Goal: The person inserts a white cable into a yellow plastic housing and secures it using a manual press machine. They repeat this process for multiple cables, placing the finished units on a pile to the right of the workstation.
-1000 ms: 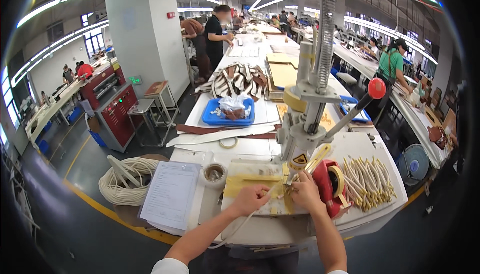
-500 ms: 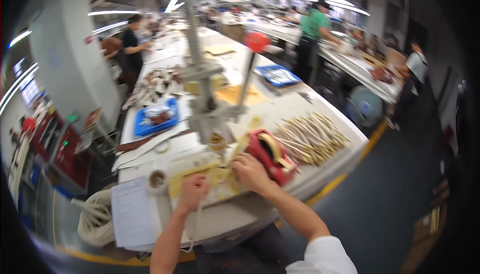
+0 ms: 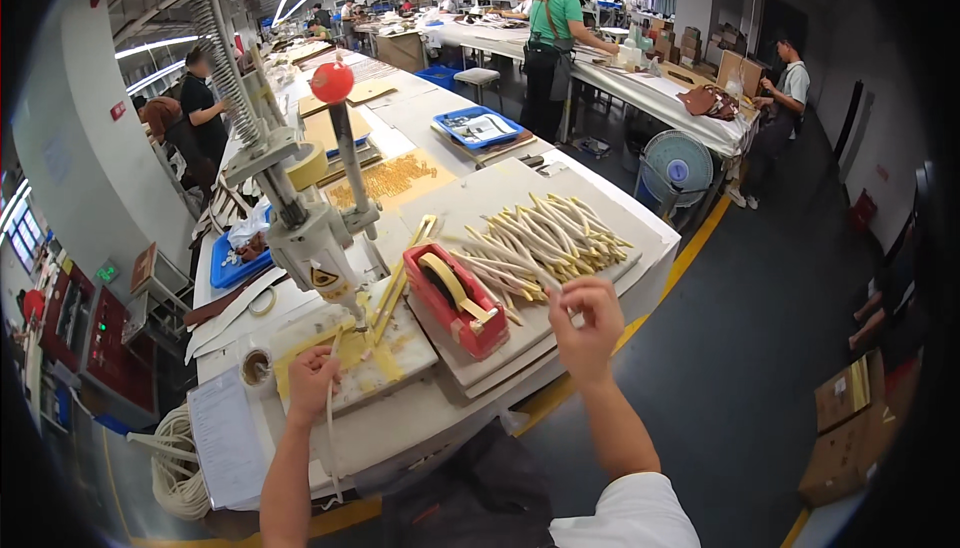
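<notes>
My left hand (image 3: pixel 312 383) is closed on a long white cord (image 3: pixel 330 433), which hangs down past the table's front edge. It is at the yellow-stained board (image 3: pixel 408 346) under a hand press (image 3: pixel 312 248) with a red ball knob (image 3: pixel 332 83). Raised to the right of a red tape dispenser (image 3: pixel 470 336), my right hand (image 3: pixel 588 333) pinches a short piece of white cord (image 3: pixel 540 274). That piece points toward a pile of cut cords (image 3: pixel 565 228) with yellowish ends, and overlaps it in view. Beside the press lies a narrow yellow strip (image 3: pixel 393 293).
A tape roll (image 3: pixel 257 366), a printed sheet (image 3: pixel 225 438) and a coil of white cord (image 3: pixel 178 473) are at the left. Blue trays (image 3: pixel 478 128) and small orange pieces (image 3: pixel 395 178) lie farther back. A floor fan (image 3: pixel 677 173) and co-workers (image 3: pixel 560 23) stand beyond.
My right hand has moved from between the press and the tape dispenser to the right, toward the cord pile, carrying a cord piece. My left hand stays by the board. The view has shifted.
</notes>
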`<state>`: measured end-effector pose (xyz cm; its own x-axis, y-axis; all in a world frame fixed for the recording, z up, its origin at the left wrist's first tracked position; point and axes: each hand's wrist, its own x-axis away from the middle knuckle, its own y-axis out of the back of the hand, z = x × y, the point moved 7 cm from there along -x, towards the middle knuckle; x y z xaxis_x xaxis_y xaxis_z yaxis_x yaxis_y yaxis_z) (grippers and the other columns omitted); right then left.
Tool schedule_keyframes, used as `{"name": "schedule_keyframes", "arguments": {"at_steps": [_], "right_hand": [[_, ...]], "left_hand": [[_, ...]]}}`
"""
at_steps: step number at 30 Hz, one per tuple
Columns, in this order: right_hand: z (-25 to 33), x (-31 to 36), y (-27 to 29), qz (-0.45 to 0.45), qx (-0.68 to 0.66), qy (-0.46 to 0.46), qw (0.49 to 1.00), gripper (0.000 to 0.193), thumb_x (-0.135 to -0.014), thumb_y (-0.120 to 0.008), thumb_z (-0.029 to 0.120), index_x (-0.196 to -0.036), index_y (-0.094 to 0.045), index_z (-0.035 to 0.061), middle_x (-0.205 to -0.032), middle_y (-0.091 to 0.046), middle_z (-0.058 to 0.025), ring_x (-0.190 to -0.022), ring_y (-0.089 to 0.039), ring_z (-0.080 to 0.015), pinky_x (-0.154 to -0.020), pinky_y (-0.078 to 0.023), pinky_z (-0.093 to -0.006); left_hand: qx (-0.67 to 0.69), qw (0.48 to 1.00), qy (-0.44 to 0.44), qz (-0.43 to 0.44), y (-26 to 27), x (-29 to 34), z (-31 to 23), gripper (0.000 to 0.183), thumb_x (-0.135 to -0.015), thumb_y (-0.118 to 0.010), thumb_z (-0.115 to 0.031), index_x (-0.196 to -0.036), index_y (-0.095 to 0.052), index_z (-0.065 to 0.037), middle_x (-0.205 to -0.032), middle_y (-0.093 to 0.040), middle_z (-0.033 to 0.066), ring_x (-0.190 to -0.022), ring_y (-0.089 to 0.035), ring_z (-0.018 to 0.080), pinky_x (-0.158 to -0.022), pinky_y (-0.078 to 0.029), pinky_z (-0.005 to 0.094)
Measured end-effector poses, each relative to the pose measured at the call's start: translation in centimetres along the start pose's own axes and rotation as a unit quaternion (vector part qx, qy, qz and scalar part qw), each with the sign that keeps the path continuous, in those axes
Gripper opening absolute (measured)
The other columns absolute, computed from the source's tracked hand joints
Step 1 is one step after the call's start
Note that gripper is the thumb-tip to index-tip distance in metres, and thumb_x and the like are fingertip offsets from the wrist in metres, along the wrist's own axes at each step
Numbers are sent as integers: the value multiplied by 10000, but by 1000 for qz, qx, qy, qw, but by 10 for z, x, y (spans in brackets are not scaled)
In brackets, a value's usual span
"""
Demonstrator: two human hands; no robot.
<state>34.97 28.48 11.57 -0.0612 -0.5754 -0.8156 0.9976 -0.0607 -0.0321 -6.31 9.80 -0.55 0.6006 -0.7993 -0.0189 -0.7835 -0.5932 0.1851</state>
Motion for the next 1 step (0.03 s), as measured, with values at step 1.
{"name": "schedule_keyframes", "arguments": {"at_steps": [1], "right_hand": [[-20, -4, 2, -19, 11, -22, 1000, 236, -779, -793, -47, -935, -683, 93, -1059, -713, -111, -774, -689, -205, -680, -558, -261]], "left_hand": [[-6, 1000, 3, -6, -2, -1, -3, 239, -897, -677, -43, -1112, -668, 61, -677, -661, 64, -481, -569, 80, -428, -457, 218]]}}
